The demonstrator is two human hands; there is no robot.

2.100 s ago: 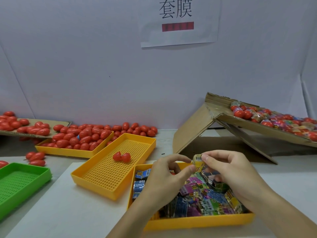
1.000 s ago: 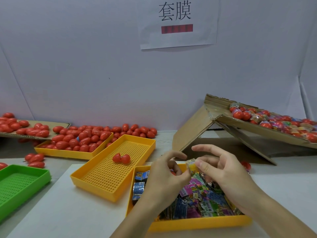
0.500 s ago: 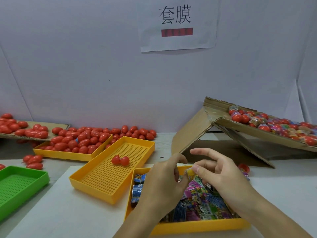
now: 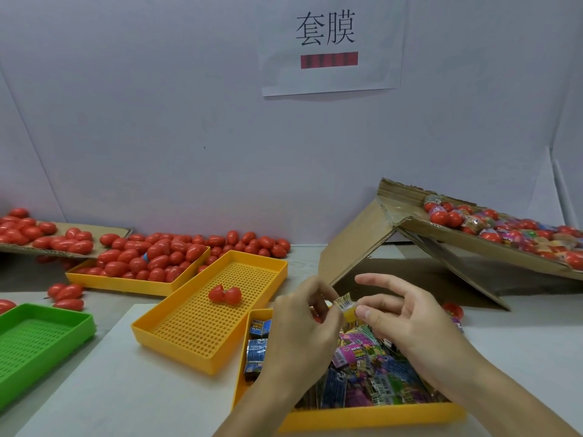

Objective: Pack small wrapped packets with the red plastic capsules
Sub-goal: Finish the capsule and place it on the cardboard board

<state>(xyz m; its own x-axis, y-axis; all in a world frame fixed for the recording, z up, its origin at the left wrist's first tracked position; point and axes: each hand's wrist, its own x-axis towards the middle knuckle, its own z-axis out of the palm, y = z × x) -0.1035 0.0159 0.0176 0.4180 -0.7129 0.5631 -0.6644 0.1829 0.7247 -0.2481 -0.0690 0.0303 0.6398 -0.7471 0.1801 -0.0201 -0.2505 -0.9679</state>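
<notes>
My left hand point(image 4: 303, 326) is closed around a small yellow wrapped packet point(image 4: 344, 304), held upright at its fingertips. A bit of red plastic shows inside that hand's curl. My right hand point(image 4: 410, 320) has its fingers spread, and its thumb tip touches the packet's right side. Both hands hover over the near yellow tray point(image 4: 362, 417), which holds several colourful packets point(image 4: 362, 367). An opened red capsule point(image 4: 224, 294) lies in the perforated yellow tray point(image 4: 189, 342). Several whole red capsules point(image 4: 151, 258) fill a third yellow tray at the back left.
A green tray point(image 4: 38, 339) sits at the left edge. Cardboard point(image 4: 110, 231) at the far left carries more capsules. A tilted cardboard box point(image 4: 353, 247) at the right holds wrapped capsules point(image 4: 504, 228). One loose capsule point(image 4: 452, 310) lies beside my right hand.
The right hand's fingers have spread away from the packet, leaving the thumb against it. The left hand has kept hold of the packet, and both hands dropped slightly toward the tray.
</notes>
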